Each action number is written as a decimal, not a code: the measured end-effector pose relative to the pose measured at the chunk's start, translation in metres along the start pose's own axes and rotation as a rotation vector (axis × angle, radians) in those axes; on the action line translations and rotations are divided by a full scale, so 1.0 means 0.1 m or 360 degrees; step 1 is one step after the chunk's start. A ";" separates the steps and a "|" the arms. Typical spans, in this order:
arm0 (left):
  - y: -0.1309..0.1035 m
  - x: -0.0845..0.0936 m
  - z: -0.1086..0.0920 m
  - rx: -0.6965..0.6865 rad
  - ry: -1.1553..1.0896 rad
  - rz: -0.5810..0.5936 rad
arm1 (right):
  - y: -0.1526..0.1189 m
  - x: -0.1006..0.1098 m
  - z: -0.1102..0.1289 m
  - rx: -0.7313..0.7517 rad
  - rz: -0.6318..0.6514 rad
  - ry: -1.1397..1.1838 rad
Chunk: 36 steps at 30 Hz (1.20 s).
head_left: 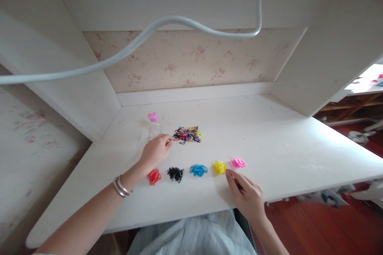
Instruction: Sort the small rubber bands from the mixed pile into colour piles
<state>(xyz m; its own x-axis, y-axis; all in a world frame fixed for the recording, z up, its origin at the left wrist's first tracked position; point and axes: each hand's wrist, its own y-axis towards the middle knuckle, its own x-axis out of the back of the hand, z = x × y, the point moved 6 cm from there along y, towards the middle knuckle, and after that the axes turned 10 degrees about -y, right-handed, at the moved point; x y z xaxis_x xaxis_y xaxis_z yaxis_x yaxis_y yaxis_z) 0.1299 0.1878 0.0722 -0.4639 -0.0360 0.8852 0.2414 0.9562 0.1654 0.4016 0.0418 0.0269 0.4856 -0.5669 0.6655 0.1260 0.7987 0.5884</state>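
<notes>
My left hand (156, 150) wears silver bangles at the wrist and has its thumb and forefinger pinched together at the left edge of a mixed heap of small coloured rubber bands (189, 134). A reddish bit shows at those fingertips; whether it is gripped is unclear. My right hand (247, 198) is closed in a pinch, fingertips at the lower right of a yellow rubber band pile (219, 167). Whatever it may hold is too small to see. Sorted piles form a row: red (154, 176), black (176, 174), blue (199, 170), yellow, then pink (238, 163).
Behind my left hand is a clear container with a pink lid (153, 116). The white desk (287, 143) has side panels and a papered back wall. A white cable (179, 20) hangs across the upper view. The desk's front edge is close to my lap.
</notes>
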 end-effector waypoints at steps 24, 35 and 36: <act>-1.50 0.06 0.41 0.0218 0.0297 -0.0279 | 0.00 -0.06 -0.01 -0.0044 0.0025 -0.0165; -1.53 0.06 0.48 0.0143 0.0192 -0.0264 | 0.00 -0.06 0.00 -0.0075 0.0064 -0.0124; -1.54 0.07 0.50 0.0142 0.0162 -0.0272 | -0.01 -0.07 -0.01 -0.0089 0.0076 -0.0114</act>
<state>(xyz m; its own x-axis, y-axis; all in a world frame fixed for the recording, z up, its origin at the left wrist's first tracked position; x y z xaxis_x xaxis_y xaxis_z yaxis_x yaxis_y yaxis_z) 0.0472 0.0552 0.0313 -0.4020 -0.2245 0.8877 0.0883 0.9555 0.2816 0.3994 0.0456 0.0213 0.4293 -0.5392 0.7246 0.1533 0.8341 0.5299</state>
